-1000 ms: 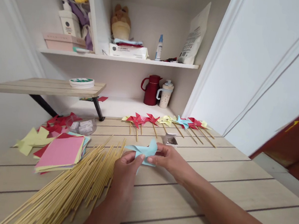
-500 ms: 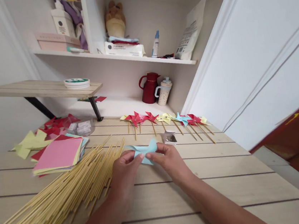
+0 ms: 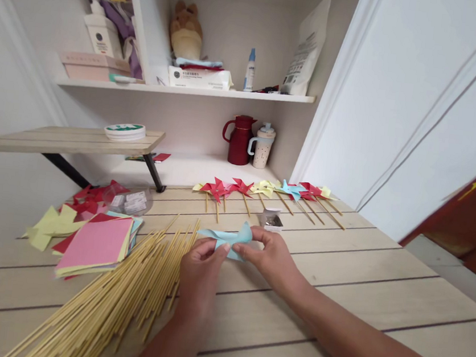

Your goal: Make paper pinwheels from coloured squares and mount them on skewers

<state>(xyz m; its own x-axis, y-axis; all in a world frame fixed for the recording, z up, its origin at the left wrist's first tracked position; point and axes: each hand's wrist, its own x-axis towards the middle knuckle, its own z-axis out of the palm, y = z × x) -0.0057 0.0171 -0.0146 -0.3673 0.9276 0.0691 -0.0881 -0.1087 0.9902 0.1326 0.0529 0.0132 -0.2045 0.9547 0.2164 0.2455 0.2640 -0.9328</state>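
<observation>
A light-blue piece of folded paper (image 3: 231,237) is held between two hands over the middle of the table (image 3: 339,270), one corner curling up beside the right fingers. From here I can see the left hand (image 3: 201,263) pinching its near left part, thumb on top, fingers bent in and closed on it. The right hand (image 3: 270,256) has the other side, thumb and forefinger a little parted with the paper between them.

Just beyond the right hand sits a small open box (image 3: 264,220), something dark inside. Close by the left wrist, thin wooden sticks (image 3: 135,281) lie in a loose fan, and past those a stack of coloured squares (image 3: 95,245), pink uppermost. A pale yellow cut paper (image 3: 54,226) lies beside the stack, near a clear container (image 3: 149,205) of little white packets.

Along the back edge, finished pinwheels (image 3: 217,189) in red, yellow and blue lie in a row, on sticks. Behind them stand a dark red jug (image 3: 240,141) and a speckled cup (image 3: 262,148), side by side.
</observation>
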